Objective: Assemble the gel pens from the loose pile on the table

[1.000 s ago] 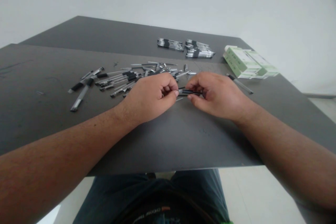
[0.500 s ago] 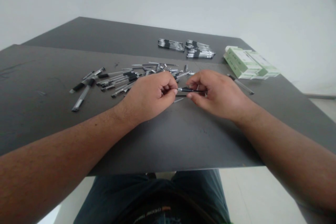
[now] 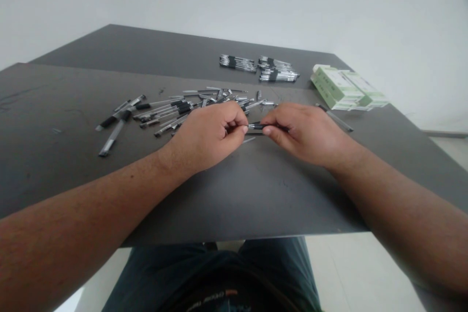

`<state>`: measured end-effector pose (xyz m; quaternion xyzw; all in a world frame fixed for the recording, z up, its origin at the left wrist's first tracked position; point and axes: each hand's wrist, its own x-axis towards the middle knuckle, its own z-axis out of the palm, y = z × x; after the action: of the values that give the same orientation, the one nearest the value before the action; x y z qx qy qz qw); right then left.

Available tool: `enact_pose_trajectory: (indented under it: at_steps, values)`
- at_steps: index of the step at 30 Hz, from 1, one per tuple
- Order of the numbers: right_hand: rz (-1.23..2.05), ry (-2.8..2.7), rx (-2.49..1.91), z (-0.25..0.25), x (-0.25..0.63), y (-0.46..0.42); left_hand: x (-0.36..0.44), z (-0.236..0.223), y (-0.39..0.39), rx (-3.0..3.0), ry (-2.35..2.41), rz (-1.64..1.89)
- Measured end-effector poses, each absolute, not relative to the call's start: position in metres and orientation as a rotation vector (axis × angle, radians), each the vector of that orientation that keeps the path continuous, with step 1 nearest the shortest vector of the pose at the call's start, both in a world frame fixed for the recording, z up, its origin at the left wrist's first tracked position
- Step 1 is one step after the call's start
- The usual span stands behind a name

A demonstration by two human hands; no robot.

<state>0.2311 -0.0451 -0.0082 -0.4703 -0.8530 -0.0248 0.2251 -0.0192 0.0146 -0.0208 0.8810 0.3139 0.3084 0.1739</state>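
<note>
Between my two hands, level above the table, is a pen [image 3: 257, 126] with a silvery tip section and a black part. My left hand [image 3: 215, 131] pinches its left end with thumb and fingers. Thumb and forefinger of my right hand [image 3: 300, 131] are closed on the black part at the right. Both ends of the pen are partly hidden by my fingers. A thin clear tube [image 3: 249, 140] lies on the table just below the pen. Behind my left hand spreads a loose pile of pen parts [image 3: 171, 111], with black grips and clear barrels.
Several pens [image 3: 112, 134] lie at the left of the dark table [image 3: 234, 195]. Bundles of pens [image 3: 237, 62] rest at the back. Green and white boxes [image 3: 338, 87] stand at the right, with a single pen [image 3: 334, 118] in front. A wall borders the far side.
My right thumb and forefinger, spread apart around the pen half a second ago, have closed onto its black part. My left hand keeps its pinch in nearly the same place.
</note>
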Motion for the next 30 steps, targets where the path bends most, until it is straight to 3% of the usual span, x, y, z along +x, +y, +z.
enact_pose_trajectory:
  at_steps: [30]
  values:
    - [0.017,-2.349,-1.294,-0.0072,0.2318,-0.0442,-0.0191,-0.0208,0.0151,2.517,0.871,0.875]
